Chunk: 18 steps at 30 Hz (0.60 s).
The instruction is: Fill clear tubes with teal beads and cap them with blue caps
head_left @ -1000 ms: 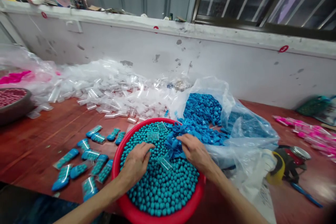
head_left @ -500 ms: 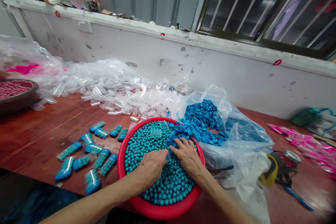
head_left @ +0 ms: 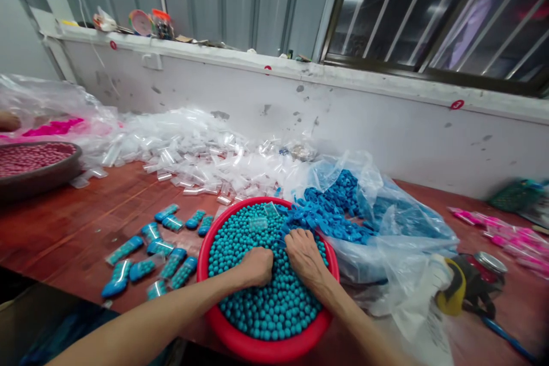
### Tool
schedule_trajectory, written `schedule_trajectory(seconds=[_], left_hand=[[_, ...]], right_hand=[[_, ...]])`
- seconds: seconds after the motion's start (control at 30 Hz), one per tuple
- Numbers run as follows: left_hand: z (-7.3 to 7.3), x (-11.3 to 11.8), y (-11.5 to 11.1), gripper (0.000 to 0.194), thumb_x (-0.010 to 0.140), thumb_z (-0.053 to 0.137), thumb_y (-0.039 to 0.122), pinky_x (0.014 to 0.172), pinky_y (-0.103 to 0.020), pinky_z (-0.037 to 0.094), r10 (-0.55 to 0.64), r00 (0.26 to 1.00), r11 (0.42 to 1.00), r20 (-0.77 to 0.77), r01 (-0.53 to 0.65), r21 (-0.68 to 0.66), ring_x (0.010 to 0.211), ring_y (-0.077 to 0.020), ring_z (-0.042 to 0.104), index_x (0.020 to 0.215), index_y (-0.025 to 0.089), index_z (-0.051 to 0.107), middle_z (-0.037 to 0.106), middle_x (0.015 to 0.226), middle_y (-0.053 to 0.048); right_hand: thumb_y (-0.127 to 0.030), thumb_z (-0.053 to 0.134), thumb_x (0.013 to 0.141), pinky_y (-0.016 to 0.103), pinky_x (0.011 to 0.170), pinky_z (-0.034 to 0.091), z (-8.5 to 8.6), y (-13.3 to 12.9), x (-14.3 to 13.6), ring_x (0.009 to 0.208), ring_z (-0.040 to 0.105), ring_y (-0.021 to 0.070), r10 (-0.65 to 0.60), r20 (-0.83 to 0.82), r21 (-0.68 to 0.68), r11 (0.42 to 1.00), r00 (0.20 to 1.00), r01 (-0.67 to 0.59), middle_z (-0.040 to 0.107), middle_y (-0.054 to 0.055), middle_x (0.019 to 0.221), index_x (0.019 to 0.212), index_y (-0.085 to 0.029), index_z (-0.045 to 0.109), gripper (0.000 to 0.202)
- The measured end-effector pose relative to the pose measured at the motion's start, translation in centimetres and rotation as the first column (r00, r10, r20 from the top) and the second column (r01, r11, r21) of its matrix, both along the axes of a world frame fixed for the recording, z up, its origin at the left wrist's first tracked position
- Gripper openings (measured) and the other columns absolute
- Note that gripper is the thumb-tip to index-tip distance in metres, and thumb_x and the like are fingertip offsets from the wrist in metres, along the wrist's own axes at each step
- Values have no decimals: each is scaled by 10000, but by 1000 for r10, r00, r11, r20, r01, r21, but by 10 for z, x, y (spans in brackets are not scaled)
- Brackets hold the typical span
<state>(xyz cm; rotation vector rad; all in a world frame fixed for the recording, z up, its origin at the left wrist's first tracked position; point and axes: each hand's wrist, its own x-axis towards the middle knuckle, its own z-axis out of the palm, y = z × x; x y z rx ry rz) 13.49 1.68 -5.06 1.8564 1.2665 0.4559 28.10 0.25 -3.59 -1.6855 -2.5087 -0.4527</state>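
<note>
Table [head_left: 47, 229] edge slants near left; its surface shows left of the red basin [head_left: 274, 350]. Blue pieces [head_left: 330, 214] crowd the far-right rim. Your left hand [head_left: 258, 266] is fist-curled, right hand [head_left: 304, 254] half-curled; can't tell what they hold. Teal beads [head_left: 274, 314] lie under both.

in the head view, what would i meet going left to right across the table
Dark bowl of pink beads, bead-filled packets, red basin with left hand then right hand over turquoise beads, yellow curved object, red object with silvery top.
</note>
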Motion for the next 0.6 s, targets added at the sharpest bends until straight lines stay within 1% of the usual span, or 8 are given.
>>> schedule_trajectory(seconds=[0.07,0.13,0.2,0.27,0.37,0.43,0.53,0.6], left_hand=[[-6,6,7,131,534,558,128,671,-377,431,50,996,991,70,-40,-129,709,-265,582,478,191,458,578,560,-49],[-9,5,10,37,582,546,192,603,-324,434,98,984,962,147,-55,-267,644,-214,568,569,178,515,577,566,-20],[-9,-1,10,88,611,541,245,561,-274,417,139,961,924,240,-39,-380,593,-163,538,658,170,543,563,564,13],[-5,-8,8,153,606,560,273,546,-238,388,180,927,890,329,-10,-457,562,-125,503,716,167,552,539,566,37],[5,-20,2,247,595,597,308,540,-220,354,244,868,853,432,20,-521,560,-104,483,793,166,559,532,599,43],[11,-27,-2,283,606,609,337,547,-219,342,289,831,844,475,12,-536,584,-106,489,826,167,553,542,635,35],[13,-32,-7,266,635,605,365,568,-217,333,347,773,850,531,-20,-526,599,-99,484,796,164,536,531,647,37],[11,-32,-9,263,628,620,363,582,-219,335,381,729,853,569,-40,-520,589,-95,477,767,163,520,516,628,46]], right_hand=[[-42,387,810,352,701,333,-1,-2,4,773,485,228,-20,-7,7,1000,1000,20,577,84,803,805,-162,556,208],[-39,388,808,351,700,330,-2,-4,7,777,486,228,-29,-8,5,1000,1000,29,579,78,808,865,-164,554,216],[-61,408,811,354,702,329,-1,-2,8,797,489,232,-30,-8,-3,1000,1000,30,583,75,828,931,-174,550,217],[-107,441,815,355,701,330,0,1,7,807,493,234,-27,-9,-14,1000,1000,27,587,69,833,924,-195,559,183],[-140,470,808,368,698,333,3,6,2,786,499,245,-30,-3,-19,999,1000,29,591,72,793,815,-196,582,125],[-108,450,807,385,717,331,4,7,-4,783,498,249,-29,5,-9,1000,1000,29,587,81,775,773,-184,583,157],[-70,412,813,394,753,326,3,4,-12,800,491,241,21,17,20,1000,1000,-22,575,80,792,765,-185,567,199],[-68,404,814,380,738,336,1,2,-16,795,489,235,60,20,38,997,998,-61,566,79,802,772,-186,547,190]])
